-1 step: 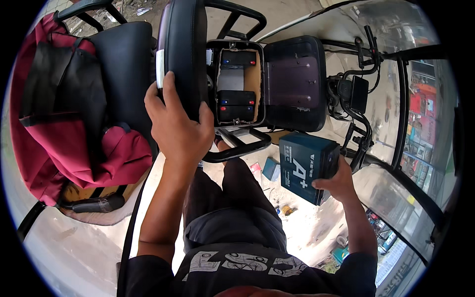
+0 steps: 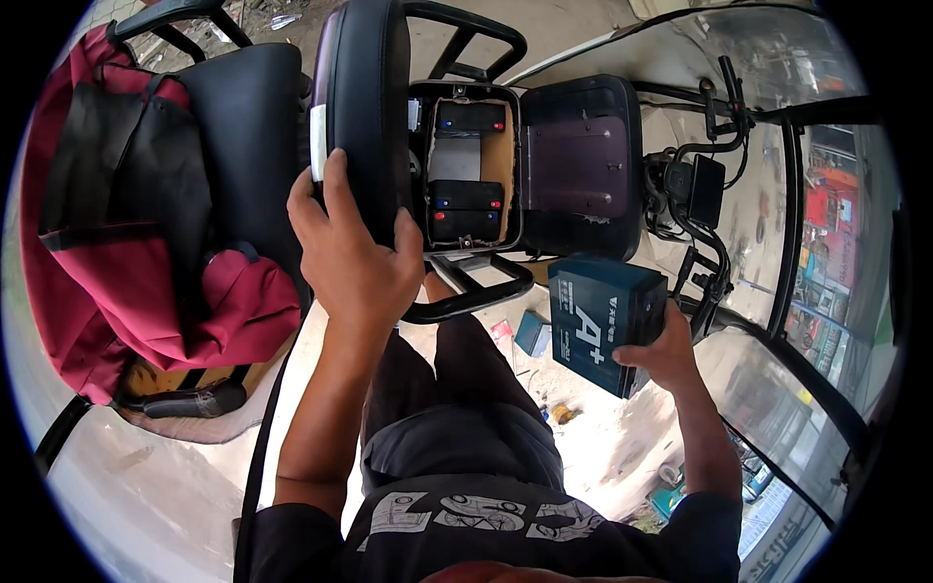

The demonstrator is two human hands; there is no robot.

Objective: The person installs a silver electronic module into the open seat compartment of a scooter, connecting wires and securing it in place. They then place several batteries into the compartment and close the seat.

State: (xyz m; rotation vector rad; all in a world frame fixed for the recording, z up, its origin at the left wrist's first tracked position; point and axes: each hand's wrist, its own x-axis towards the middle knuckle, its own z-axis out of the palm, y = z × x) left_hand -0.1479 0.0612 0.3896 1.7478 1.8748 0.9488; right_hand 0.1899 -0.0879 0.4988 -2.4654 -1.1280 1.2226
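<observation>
My left hand (image 2: 358, 260) is closed on the near end of an upright black padded backrest (image 2: 367, 107), thumb on one side and fingers on the other. In my right hand (image 2: 663, 352) is a dark teal box-shaped battery (image 2: 593, 311) with white lettering, held up right of my legs. Between the hands lies an opened seat box (image 2: 516, 146), its padded lid (image 2: 578, 165) folded back to the right. Inside it are dark batteries with red and blue terminals: one at the far end (image 2: 470, 115), two side by side at the near end (image 2: 466, 196). A grey surface shows between them.
Black metal armrests (image 2: 471, 299) flank the seat box. Handlebars (image 2: 705, 185) stand to the right, with a clear windshield beyond. At left, a red and black cloth (image 2: 107, 272) drapes over a black seat (image 2: 243, 126). A small teal box (image 2: 533, 333) lies on the ground.
</observation>
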